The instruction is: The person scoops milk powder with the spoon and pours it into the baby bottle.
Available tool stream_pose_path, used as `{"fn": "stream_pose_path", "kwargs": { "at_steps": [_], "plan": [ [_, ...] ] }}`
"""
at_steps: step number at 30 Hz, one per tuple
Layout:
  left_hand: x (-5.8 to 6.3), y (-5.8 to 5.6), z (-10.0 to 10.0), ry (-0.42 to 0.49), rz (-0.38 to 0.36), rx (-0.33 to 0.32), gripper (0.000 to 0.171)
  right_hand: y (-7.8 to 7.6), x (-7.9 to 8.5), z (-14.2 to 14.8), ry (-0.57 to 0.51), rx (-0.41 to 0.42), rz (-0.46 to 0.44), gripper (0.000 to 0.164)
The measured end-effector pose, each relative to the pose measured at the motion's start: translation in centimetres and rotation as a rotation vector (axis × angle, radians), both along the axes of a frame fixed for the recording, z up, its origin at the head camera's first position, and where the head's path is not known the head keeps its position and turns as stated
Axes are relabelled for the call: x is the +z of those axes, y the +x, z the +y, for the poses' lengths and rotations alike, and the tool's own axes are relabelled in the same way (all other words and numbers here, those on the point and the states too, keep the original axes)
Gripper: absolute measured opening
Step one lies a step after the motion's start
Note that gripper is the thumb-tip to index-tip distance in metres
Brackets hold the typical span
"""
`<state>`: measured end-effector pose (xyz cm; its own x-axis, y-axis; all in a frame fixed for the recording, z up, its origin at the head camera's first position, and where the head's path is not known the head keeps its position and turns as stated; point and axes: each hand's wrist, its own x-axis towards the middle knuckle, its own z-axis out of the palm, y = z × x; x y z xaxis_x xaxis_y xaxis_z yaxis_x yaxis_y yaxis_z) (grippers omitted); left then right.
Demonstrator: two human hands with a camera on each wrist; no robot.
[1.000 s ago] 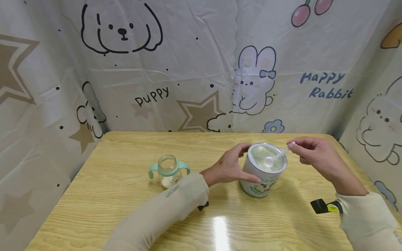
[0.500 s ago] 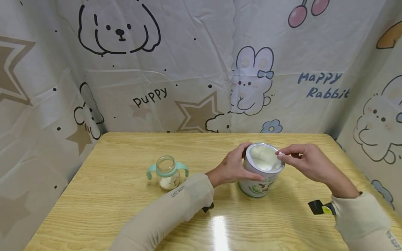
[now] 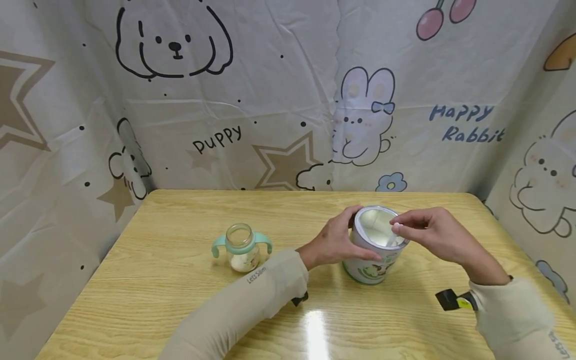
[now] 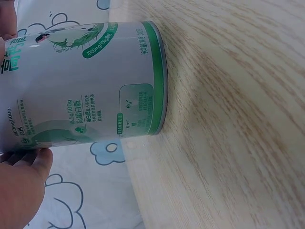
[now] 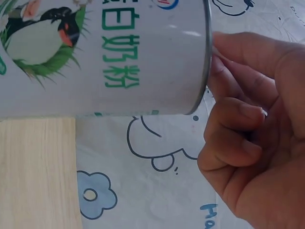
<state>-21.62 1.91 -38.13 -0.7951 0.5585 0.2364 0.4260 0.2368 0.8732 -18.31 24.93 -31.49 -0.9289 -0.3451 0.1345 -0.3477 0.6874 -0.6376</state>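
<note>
A white and green milk powder can stands on the right half of the table, its top uncovered and pale powder inside. My left hand grips it from the left, thumb across the front and fingers round the back. At the can's right rim my right hand pinches the handle end of a white scoop between thumb and fingers. The scoop's bowl reaches down inside the can and is hard to make out. In the right wrist view the can hides the scoop. The left wrist view shows the can's printed side.
A clear baby bottle with mint-green handles stands left of the can, uncapped, white powder at its bottom. My left sleeve passes just in front of it. A printed curtain hangs behind the wooden table.
My right hand has moved left and slightly down toward the can, lowering the scoop from above the opening to inside it. The left hand keeps its grip; the bottle has not moved.
</note>
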Motion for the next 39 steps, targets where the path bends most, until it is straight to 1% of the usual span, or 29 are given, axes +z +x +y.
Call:
{"fn": "stream_pose_path", "kwargs": {
  "at_steps": [3, 8, 16, 20, 23, 30, 34, 39],
  "plan": [
    [0.1, 0.0, 0.0, -0.003, -0.002, 0.003, 0.095, 0.0, -0.1, -0.2, -0.012, -0.025, 0.001, 0.024],
    [0.1, 0.0, 0.0, -0.008, -0.001, 0.012, 0.095, 0.1, -0.3, -0.4, -0.057, -0.089, -0.031, 0.028],
    [0.0, 0.0, 0.1, -0.012, -0.005, 0.013, 0.096, 0.1, -0.4, -0.6, -0.099, -0.254, -0.045, 0.040],
    [-0.1, 0.0, 0.1, -0.015, 0.004, 0.014, 0.096, 0.1, -0.4, 0.0, -0.124, -0.344, -0.057, 0.047],
    [0.0, -0.1, 0.0, -0.015, 0.010, 0.012, 0.096, 0.1, -0.4, 0.6, -0.141, -0.390, -0.056, 0.048],
    [0.0, 0.0, 0.0, -0.011, 0.014, 0.008, 0.096, 0.1, -1.1, 1.3, -0.122, -0.417, -0.049, 0.047],
    [-0.1, -0.1, 0.0, -0.016, 0.019, 0.006, 0.097, -0.1, -1.5, 1.6, -0.144, -0.426, -0.052, 0.048],
    [-0.1, -0.1, 0.0, -0.022, 0.009, 0.008, 0.097, -0.2, -1.5, 1.9, -0.177, -0.437, -0.064, 0.048]
  ]
}}
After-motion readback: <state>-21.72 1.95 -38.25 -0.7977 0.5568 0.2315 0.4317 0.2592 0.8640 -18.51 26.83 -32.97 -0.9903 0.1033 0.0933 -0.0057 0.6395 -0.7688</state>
